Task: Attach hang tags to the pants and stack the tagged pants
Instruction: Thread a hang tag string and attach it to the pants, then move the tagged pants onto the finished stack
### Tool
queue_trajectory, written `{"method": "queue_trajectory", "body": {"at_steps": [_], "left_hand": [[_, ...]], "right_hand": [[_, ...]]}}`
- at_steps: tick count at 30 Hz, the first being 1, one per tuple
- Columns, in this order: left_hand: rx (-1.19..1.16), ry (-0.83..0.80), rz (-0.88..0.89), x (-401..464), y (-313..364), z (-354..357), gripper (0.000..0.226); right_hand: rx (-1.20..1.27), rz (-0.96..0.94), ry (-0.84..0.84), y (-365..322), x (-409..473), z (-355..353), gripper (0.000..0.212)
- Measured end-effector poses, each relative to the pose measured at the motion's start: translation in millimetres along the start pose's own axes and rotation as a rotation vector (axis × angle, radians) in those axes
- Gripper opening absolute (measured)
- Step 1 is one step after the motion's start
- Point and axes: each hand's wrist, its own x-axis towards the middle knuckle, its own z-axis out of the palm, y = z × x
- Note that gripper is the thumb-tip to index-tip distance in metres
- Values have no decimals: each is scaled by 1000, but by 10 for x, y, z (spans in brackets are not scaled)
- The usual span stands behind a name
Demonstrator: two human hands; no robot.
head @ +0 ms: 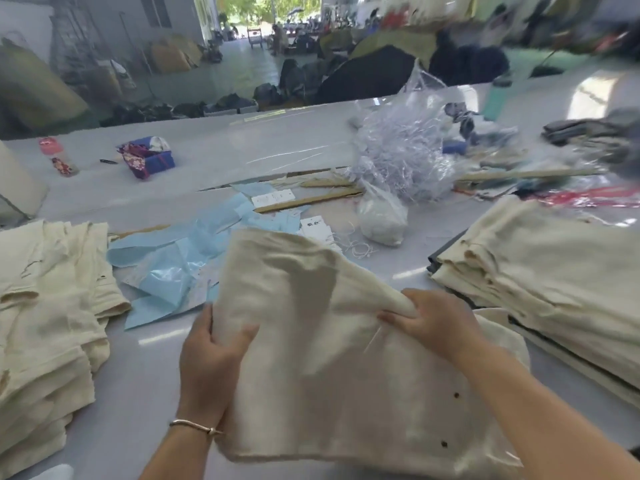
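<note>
Pants (332, 368): cream, folded, two dark buttons; long axis 11-to-5 o'clock. Left hand (211, 358) grips left edge, right hand (433, 323) pinches a fold.

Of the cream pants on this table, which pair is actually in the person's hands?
The middle pair, gripped by the left hand and right hand. The left stack and right stack lie untouched.

single head-worn wide-angle view, looks forward and down over white table (145, 393), close above both hands, edges warped and blurred, far factory hall visible at top
</note>
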Motion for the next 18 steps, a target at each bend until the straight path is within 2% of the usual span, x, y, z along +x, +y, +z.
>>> {"method": "queue_trajectory", "body": {"at_steps": [4, 8, 12, 18], "left_hand": [[-71, -110, 138, -14, 605, 704, 32], [-108, -242, 263, -99, 1220, 1605, 32], [-109, -376, 365, -194, 1883, 2510, 51], [-75, -489, 433, -28, 2635, 3617, 69]], "right_hand": [[-75, 79, 197, 588, -348, -734, 54], [-136, 240, 318, 1335, -782, -1501, 63], [-121, 374, 476, 2084, -1145, -2192, 65], [-125, 484, 529, 2951, -1087, -2983, 65]]}}
